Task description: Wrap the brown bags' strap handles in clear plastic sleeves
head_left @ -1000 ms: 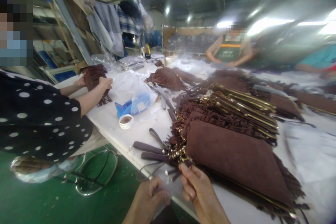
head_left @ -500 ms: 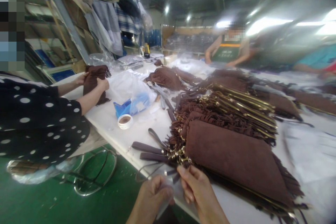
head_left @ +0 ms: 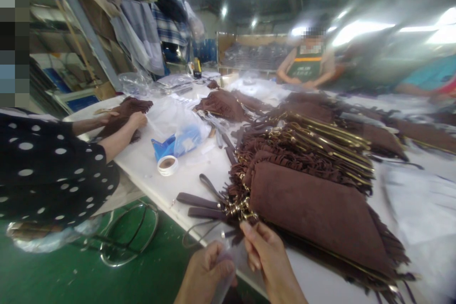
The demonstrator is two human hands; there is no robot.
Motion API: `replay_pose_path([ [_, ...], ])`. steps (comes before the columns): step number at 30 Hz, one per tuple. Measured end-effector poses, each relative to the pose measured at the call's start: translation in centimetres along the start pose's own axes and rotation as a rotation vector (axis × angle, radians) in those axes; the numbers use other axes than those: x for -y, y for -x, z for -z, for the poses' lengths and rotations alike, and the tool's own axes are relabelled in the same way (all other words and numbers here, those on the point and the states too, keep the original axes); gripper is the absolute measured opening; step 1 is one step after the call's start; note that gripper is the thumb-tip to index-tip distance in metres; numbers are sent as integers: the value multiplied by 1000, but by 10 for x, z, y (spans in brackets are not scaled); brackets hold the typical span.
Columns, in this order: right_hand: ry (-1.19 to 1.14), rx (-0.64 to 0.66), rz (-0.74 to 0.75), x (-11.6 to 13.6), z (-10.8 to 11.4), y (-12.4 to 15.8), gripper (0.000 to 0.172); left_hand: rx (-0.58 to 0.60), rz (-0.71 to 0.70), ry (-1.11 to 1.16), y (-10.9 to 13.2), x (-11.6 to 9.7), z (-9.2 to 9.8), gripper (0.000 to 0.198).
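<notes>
Fringed brown pouch [head_left: 313, 209]: lay at lower right of the frame, up and right of your hands, its long axis slanting down rightward.
Your right hand [head_left: 261, 247]: was nearer, thumb and forefinger pinched together just beside the brass clasps [head_left: 242, 207]; whether they gripped anything, I could not tell.
Your left hand [head_left: 210, 266]: curled around translucent plastic [head_left: 222, 286], bottom centre.
Green apron [head_left: 307, 68]: bore white lettering, upper right, too small to read.

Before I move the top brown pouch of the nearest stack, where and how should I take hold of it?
Probably pinch the long near edge of the top brown pouch, coming from your side: the pouch lies broad side up and that edge faces you. I would avoid the fringe at the right end, which offers only loose strips.
</notes>
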State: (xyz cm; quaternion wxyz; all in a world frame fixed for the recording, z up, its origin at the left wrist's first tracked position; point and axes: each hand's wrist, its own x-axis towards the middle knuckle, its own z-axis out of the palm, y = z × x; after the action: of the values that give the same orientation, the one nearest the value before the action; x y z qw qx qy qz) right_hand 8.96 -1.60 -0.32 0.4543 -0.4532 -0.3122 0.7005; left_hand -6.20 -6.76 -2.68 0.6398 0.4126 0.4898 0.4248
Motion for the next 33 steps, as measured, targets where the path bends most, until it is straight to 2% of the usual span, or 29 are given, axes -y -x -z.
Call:
replay_pose_path([
  [7, -3, -2, 16, 1, -3, 3, 47, -12, -17, -64, 1, 3, 0, 46],
  [20, 72, 48, -23, -3, 6, 0, 48, -15, -22, 82, -6, -4, -8, 46],
  [26, 123, 66, -21, 0, 7, 2, 47, -3, -38, 41, -13, -11, -15, 43],
  [29, 197, 74, 50, -2, 11, 8, 47, -17, -88, -8, -18, -14, -18, 46],
  [33, 293, 51, 124, -11, 24, 16, 47, -90, -84, -130, -24, -18, -22, 50],
])
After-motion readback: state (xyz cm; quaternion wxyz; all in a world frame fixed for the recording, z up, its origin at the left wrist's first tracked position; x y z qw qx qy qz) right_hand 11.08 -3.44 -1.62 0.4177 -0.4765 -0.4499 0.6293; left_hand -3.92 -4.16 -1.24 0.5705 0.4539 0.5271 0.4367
